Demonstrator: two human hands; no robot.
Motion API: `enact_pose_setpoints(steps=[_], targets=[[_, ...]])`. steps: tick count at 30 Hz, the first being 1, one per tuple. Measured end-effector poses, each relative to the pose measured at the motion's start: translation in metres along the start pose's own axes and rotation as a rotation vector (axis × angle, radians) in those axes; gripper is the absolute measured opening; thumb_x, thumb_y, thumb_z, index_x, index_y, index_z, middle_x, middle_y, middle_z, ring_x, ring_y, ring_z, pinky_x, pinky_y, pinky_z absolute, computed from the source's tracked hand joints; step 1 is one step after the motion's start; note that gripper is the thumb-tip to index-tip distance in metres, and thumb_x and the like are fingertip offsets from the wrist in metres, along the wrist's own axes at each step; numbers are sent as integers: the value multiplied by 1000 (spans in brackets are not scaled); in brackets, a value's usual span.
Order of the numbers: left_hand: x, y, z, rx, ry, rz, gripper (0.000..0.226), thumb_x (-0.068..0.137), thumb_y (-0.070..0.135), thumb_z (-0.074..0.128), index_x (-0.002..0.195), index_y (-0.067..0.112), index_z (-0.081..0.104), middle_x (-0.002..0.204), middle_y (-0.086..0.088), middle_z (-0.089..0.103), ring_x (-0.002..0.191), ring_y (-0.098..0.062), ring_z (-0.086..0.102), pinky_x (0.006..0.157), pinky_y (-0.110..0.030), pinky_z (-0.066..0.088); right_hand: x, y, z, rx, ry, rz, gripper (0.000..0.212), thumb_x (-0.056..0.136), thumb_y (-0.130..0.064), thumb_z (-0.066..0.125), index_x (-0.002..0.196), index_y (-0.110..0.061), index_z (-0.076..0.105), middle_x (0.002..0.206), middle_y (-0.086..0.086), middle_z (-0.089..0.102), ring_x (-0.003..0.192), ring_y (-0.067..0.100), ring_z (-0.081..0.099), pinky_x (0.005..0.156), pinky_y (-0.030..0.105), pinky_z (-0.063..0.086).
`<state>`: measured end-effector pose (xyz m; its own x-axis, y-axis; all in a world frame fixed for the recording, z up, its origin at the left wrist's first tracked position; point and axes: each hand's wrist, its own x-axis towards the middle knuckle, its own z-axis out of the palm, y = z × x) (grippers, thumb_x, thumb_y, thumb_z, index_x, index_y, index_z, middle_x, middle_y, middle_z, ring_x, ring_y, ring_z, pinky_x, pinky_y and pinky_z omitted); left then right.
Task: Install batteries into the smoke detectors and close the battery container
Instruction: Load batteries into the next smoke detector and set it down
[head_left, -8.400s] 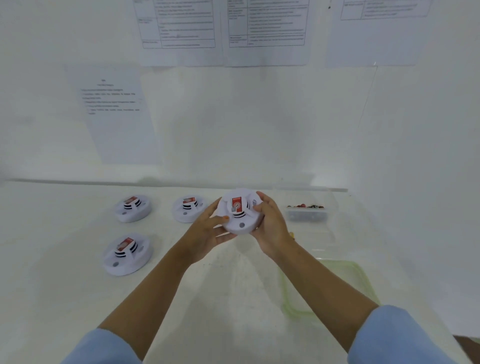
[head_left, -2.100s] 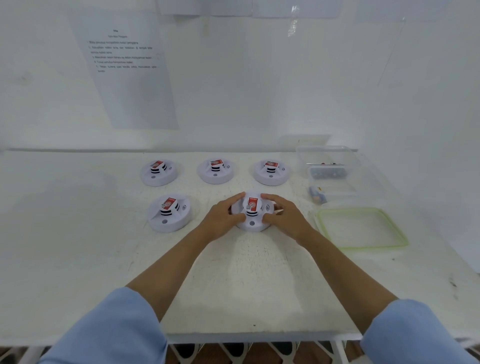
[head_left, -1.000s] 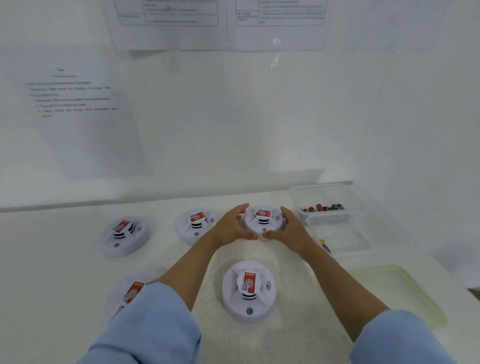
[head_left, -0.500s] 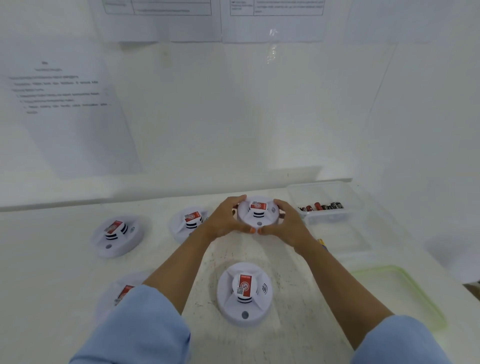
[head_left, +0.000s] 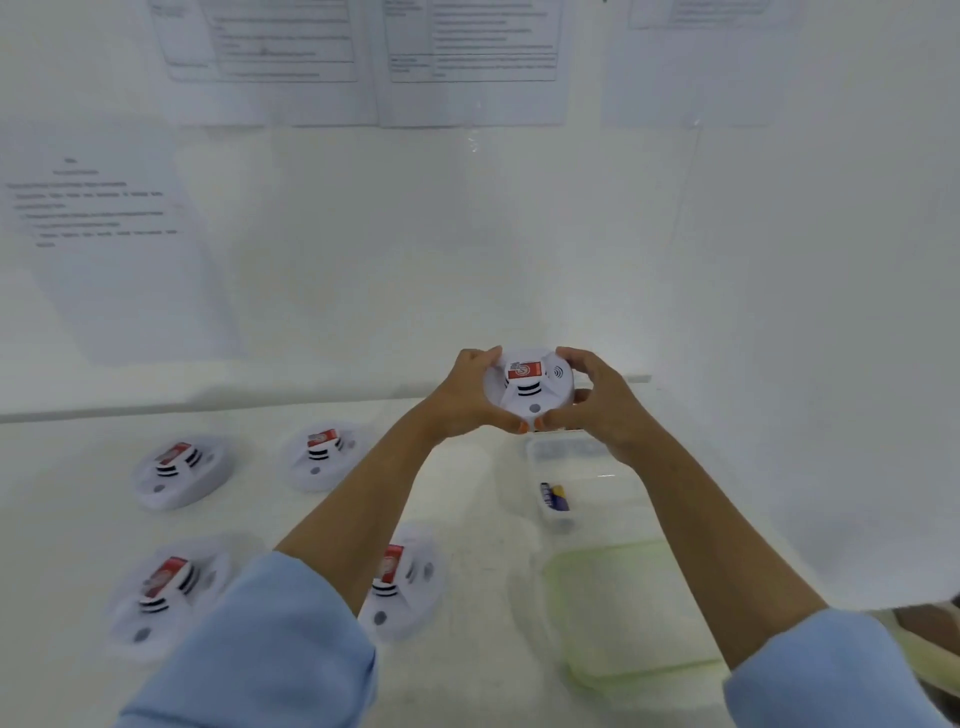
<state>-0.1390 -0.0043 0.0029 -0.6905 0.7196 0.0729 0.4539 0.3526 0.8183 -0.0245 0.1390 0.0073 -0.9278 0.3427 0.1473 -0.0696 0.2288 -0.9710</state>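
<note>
**Turning the detector over without losing it**

Gripping the detector (head_left: 530, 387) from both sides: left hand (head_left: 462, 397) curled round its left rim, right hand (head_left: 597, 408) curled round its right rim, with thumbs nearly touching at the near edge. Held in the air between the hands, well above the table (head_left: 467, 499), labelled face towards the camera.

Probably about to flip it to reach the battery bay, hidden from here. Best done with fingertips on the rim only, off the vents and the button, one hand bearing the weight while the other regrips. Safer too to lower it close over the table before twisting anything open.

Just below the right wrist: the clear box (head_left: 597, 486), one battery (head_left: 555, 497) showing, blurred. Beside the right forearm: the green lid (head_left: 623, 613). Under and left of the left forearm: four more detectors (head_left: 179, 470), too blurred for telling loaded from unloaded.
</note>
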Motion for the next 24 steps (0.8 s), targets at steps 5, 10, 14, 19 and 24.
enact_pose_setpoints(steps=[5, 10, 14, 19, 24], targets=[[13, 27, 48, 35, -2, -34, 102, 66, 17, 83, 145, 12, 19, 144, -8, 23, 133, -25, 30, 108, -37, 36, -6, 12, -53, 28, -89, 27, 82, 59, 14, 77, 129, -14, 44, 127, -1, 49, 91, 13, 58, 72, 24, 51], [20, 35, 82, 18, -43, -49, 122, 58, 22, 88, 148, 26, 7, 148, -7, 20, 134, -27, 29, 111, -46, 33, -8, 17, -83, -7, -195, 3, 77, 63, 12, 75, 126, -22, 46, 124, -4, 51, 105, 24, 57, 81, 28, 54], [21, 42, 88, -174, -46, -15, 113, 53, 15, 87, 141, 31, 17, 134, -2, 35, 123, -25, 42, 95, -32, 49, -3, 14, -102, 227, -169, 58, 48, 84, -3, 62, 125, -24, 51, 126, -6, 53, 98, 17, 60, 84, 30, 52], [23, 45, 89, -465, -19, 91, 109, 53, 12, 84, 141, 19, 19, 132, -14, 46, 118, -27, 52, 83, -32, 54, 1, 22, -108, 301, -184, 279, 28, 93, -34, 51, 116, -19, 56, 103, 6, 59, 82, 20, 60, 87, 36, 50], [22, 47, 90, -438, -69, 124, 105, 59, 1, 78, 144, 18, 19, 135, -10, 47, 119, -20, 52, 86, -27, 52, 1, 26, -94, 492, -275, 252, 36, 92, -24, 52, 123, -6, 53, 101, 8, 65, 78, 17, 68, 74, 33, 58]])
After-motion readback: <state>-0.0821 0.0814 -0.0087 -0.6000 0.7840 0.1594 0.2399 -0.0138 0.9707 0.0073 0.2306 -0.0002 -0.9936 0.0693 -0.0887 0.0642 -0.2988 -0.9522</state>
